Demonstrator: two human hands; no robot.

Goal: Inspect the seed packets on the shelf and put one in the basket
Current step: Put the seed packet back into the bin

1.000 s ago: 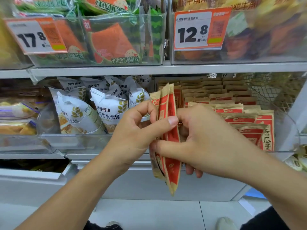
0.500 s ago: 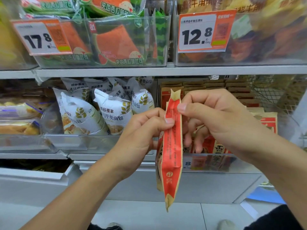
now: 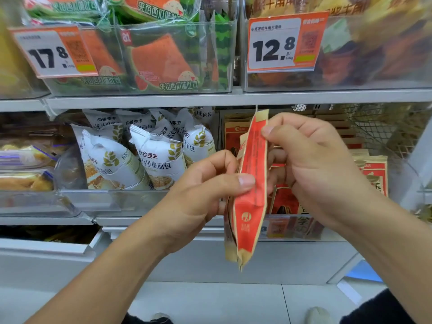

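Two hands hold one red seed packet edge-on before the shelf. Your left hand pinches its middle between thumb and curled fingers; your right hand pinches the top edge. More packets stand in the bin behind, beside white bread bags. You seem to be at the inspecting step. Next, you would carry this packet to the basket, which is not in view.

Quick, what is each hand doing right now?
Left hand: pinches the red seed packet at mid-height.
Right hand: pinches the same packet near its top.
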